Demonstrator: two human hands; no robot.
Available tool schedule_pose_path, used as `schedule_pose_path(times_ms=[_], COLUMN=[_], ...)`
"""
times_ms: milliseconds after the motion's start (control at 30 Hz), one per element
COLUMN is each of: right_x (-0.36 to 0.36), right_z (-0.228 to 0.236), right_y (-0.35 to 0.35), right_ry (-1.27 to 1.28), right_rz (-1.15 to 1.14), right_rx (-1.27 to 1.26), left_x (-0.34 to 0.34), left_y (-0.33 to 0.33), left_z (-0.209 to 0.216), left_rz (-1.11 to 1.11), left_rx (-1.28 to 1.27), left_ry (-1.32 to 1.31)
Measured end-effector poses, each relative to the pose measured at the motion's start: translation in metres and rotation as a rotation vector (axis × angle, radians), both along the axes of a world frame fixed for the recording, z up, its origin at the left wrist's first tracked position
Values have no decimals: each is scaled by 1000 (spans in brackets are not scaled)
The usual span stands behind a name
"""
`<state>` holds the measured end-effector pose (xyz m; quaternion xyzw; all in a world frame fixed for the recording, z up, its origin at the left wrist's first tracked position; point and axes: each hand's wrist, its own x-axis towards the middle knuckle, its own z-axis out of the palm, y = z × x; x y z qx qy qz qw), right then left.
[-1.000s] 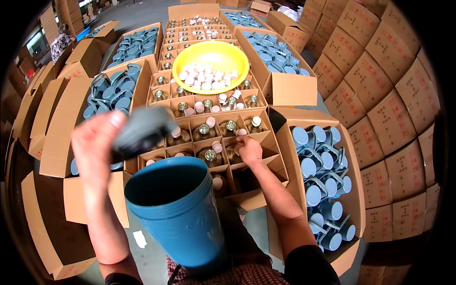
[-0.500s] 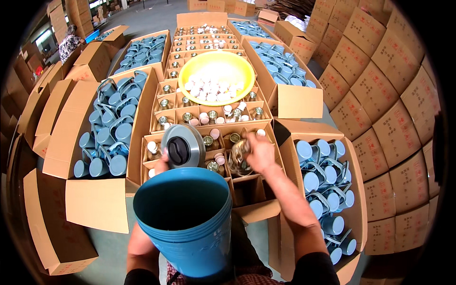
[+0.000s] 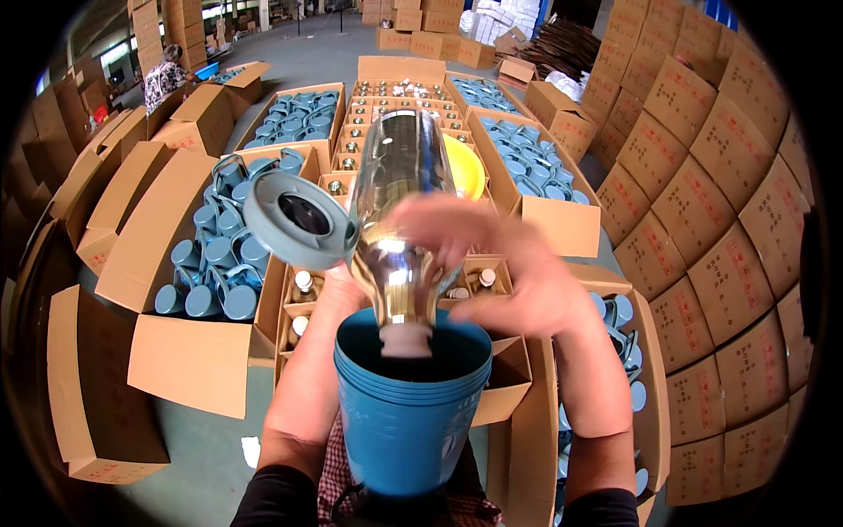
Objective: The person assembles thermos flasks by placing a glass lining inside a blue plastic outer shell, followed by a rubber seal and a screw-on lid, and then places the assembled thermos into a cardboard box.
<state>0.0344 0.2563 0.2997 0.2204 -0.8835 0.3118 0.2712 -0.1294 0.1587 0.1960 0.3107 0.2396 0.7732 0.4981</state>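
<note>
Silvered glass bottle [image 3: 404, 167] hangs upside down, pale stopper [image 3: 406, 341] at mouth of blue tub [image 3: 413, 430]. R hand [image 3: 527, 272] blurred: fingers spread, thumb apart, in front of bottle; contact unclear. L hand [image 3: 344, 288] mostly hidden nr bottle & grey lid [image 3: 299, 220]; can't tell its grip. Divided ctn [image 3: 509, 386] behind tub.

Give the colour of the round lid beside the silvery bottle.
Grey-blue with a dark centre; the lid shows best in the head view.

Inverted silvered bottle [image 3: 399, 171], blue bucket [image 3: 411, 422] beneath
</note>
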Motion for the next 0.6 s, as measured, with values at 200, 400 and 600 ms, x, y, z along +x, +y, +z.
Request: schedule_pose_path(times_ms=[200, 400, 600], right_x=[-2, 15, 31], right_z=[-35, -61, -52], right_y=[69, 35, 14], right_ry=[26, -173, -721], right_rz=[-267, 204, 263], right_rx=[-929, -1018, -665], left_x=[10, 32, 49], left_y=[-8, -36, -37], left_z=[-3, -31, -8], left_rz=[193, 120, -9], left_rx=[177, 459, 253], left_ry=[-144, 50, -15])
